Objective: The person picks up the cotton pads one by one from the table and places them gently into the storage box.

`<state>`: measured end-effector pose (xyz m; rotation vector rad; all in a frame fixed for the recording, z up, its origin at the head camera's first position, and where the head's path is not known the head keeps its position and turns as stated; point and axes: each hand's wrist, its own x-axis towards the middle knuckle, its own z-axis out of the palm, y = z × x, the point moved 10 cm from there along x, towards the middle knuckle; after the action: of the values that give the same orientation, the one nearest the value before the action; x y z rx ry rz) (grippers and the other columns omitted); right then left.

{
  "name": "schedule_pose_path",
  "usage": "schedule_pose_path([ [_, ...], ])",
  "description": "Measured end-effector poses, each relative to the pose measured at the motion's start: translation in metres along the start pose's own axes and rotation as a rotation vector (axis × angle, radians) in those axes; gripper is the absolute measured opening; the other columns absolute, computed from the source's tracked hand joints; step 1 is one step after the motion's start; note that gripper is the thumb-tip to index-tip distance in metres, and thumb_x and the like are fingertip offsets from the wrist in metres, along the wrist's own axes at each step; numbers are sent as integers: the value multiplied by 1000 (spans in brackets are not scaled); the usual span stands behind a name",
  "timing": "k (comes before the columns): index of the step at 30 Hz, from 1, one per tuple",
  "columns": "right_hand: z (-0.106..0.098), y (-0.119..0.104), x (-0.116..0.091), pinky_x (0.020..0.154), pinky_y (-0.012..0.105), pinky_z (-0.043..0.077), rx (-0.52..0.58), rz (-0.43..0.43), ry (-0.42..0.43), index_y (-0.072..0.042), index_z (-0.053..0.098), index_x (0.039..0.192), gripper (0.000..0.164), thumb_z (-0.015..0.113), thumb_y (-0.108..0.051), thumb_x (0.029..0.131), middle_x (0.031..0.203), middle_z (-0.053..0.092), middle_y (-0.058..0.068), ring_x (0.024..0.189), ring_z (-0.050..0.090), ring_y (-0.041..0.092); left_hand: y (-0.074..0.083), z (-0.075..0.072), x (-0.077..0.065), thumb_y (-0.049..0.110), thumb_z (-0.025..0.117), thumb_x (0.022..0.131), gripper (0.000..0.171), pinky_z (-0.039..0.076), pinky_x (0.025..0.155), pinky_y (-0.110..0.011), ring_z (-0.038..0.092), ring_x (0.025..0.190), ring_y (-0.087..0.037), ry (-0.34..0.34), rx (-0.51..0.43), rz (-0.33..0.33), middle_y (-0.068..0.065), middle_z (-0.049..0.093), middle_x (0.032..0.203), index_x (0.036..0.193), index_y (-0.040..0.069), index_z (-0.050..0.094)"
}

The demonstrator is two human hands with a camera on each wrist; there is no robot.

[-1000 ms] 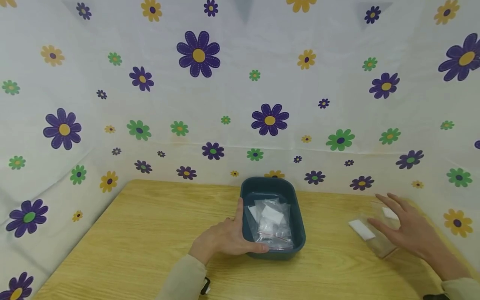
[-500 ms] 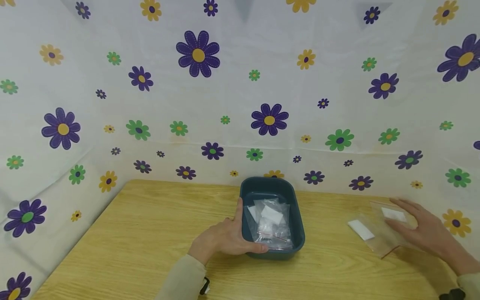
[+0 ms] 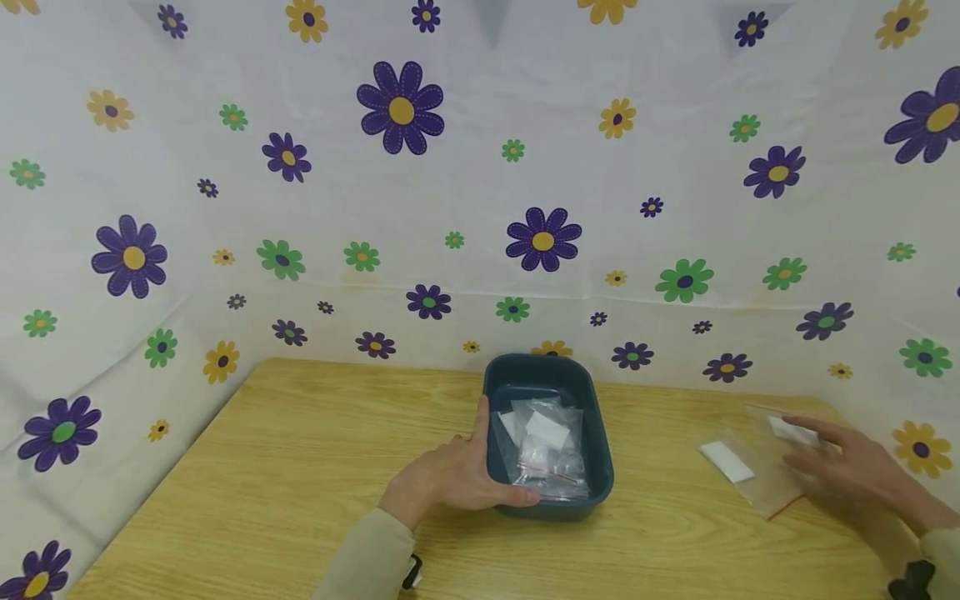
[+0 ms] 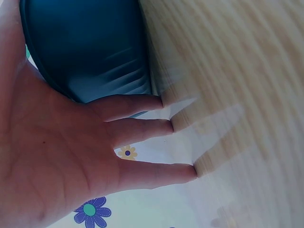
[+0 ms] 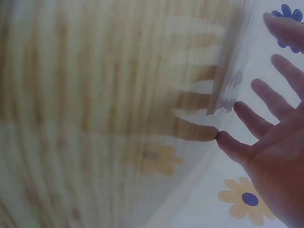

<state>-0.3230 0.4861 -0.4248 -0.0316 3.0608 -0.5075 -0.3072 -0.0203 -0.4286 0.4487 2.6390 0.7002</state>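
In the head view a dark blue plastic bin stands on the table, holding several clear zip bags with white patches. My left hand rests against its near left corner, thumb along the front rim and index finger along the left side. The left wrist view shows its other fingers straight, tips at the tabletop. To the right lie two overlapping clear zip bags, one with a white patch, the other with a white patch partly covered by my right hand. In the right wrist view its fingers are spread beside a bag's edge.
The wooden table runs back to a white cloth printed with flowers, which also closes off both sides. The bin's far end stands close to this cloth.
My right hand has moved right across the two zip bags, uncovering more of the right one, and its fingers now lie lower over it. My left hand and the bin stay in place.
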Motion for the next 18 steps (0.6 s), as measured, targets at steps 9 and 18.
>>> schedule_pose_path([
  [9, 5, 5, 1, 87, 76, 44, -55, -37, 29, 3, 61, 134, 60, 69, -43, 96, 141, 46, 45, 118, 46, 69, 1, 0, 0, 84, 70, 71, 143, 51, 106, -52, 61, 127, -38, -7, 12, 4, -29, 51, 150, 163, 19, -18],
  [18, 2, 4, 3, 73, 54, 55, -25, 31, 30, 0, 74, 116, 37, 66, -34, 100, 129, 55, 41, 97, 62, 47, -1, 0, 0, 86, 68, 71, 142, 51, 105, -54, 60, 129, -40, -1, 16, -6, -29, 48, 153, 164, 21, -18],
])
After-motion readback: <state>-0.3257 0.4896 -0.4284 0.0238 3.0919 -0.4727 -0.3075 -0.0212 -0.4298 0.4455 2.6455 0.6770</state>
